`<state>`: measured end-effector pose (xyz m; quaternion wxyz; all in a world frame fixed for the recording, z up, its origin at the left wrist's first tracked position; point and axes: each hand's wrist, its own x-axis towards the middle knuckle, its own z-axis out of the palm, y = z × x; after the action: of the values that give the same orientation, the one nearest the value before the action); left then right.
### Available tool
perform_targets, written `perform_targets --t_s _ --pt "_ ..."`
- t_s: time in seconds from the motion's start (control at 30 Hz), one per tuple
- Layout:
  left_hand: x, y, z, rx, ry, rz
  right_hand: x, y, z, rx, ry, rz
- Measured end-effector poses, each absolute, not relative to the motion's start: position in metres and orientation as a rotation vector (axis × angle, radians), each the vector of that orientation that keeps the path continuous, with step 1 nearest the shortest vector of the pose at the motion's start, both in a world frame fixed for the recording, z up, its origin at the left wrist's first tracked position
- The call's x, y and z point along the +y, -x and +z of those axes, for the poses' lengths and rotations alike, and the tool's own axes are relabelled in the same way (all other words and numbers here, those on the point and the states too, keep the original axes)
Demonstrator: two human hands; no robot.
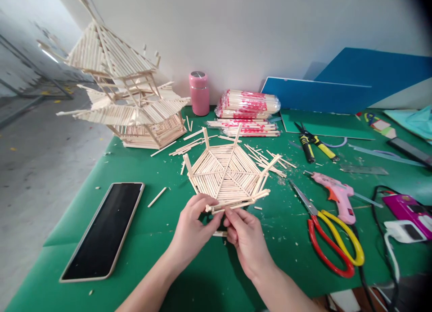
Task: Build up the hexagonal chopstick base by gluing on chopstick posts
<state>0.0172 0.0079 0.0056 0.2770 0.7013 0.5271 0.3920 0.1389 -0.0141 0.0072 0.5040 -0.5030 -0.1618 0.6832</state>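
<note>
Near the middle of a green-covered table [151, 222], a hexagonal panel of pale round wooden sticks [232, 181] stands tilted toward the viewer, with short posts rising at its corners. Taking the panel as the clock's centre, the left hand [195, 219] comes in at seven o'clock, its thumb and fingers pinching the near rim at a corner post. The right hand [248, 240] is at five o'clock, fingers curled, thumb and forefinger closed on the same rim; the exact piece between those fingertips is hidden. A stick end shows just below, between the hands, and whether it joins the panel cannot be told. Both forearms run off the bottom edge.

At ten o'clock stands a tiered pavilion of pale wooden sticks [128, 115], its peak cut off above. A pink cylindrical flask [200, 96] is at eleven, clear plastic packs of sticks with red print [248, 106] at one. Yellow-and-black pliers [308, 147] lie between two and three. A pale pink glue gun [334, 188] lies at three, and scissors with red and yellow handles [317, 215] at four. At eight, a pale-edged phone [103, 233] shows a dark screen. A teal item [415, 116] near two is cropped, its nature unclear.
</note>
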Motion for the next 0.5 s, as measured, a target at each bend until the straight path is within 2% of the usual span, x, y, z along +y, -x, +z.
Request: perform_targets --t_s 0.5 --pt "0.008 -0.0161 0.0032 1.404 -1.912 1.056 -0.0127 -0.1384 0.004 -0.353 1.207 1.633"
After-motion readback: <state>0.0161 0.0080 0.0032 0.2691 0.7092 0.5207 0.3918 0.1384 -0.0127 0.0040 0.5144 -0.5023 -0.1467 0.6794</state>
